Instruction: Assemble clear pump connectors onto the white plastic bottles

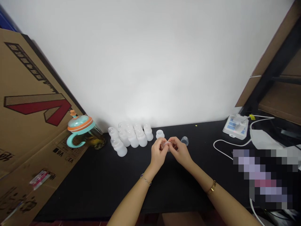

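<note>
My left hand (159, 150) and my right hand (179, 151) meet over the black table, fingertips pinched together on a small translucent white piece (167, 143). Fingers cover most of it, so its exact kind cannot be made out. Just behind my left hand stands an open white bottle (160, 134) with no cap on its neck. A clear dome-shaped cap (184, 140) lies to the right of my right hand. Several small white bottles with clear domed caps (134, 138) stand in a group to the left of my hands.
A glass jug (94, 135) with a turquoise handle and orange-trimmed lid stands at the left, beside a large cardboard box (28, 125). On the right are a white power strip (235, 126), a white cable (231, 143) and a blurred-out area. A white wall closes off the back.
</note>
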`<act>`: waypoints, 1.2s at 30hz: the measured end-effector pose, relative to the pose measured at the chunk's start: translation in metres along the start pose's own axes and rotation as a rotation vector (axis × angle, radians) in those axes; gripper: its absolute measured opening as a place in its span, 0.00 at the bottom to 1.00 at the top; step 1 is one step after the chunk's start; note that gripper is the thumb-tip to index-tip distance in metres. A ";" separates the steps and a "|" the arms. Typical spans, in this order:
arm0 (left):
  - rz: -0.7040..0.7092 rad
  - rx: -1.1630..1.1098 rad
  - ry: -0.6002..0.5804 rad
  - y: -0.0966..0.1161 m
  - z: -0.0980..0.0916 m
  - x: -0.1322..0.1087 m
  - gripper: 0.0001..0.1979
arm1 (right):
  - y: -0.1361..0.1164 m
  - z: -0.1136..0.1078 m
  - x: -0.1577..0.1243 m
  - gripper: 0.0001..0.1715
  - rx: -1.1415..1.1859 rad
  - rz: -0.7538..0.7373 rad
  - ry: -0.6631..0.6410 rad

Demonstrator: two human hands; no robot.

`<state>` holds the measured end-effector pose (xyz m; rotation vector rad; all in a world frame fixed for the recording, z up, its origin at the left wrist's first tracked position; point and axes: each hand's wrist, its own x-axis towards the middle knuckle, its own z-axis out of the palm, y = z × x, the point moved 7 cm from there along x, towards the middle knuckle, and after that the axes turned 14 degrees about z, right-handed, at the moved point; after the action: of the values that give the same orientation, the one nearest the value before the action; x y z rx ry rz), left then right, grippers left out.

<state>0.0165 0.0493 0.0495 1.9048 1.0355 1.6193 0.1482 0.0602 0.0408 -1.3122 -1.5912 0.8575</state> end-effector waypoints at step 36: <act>-0.288 -0.264 0.052 -0.022 0.011 -0.009 0.21 | 0.004 -0.007 0.004 0.22 0.076 0.009 0.003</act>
<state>0.0210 0.0574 0.0249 1.4758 1.0072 1.5579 0.1556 0.0642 0.0408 -1.2671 -1.5361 0.9124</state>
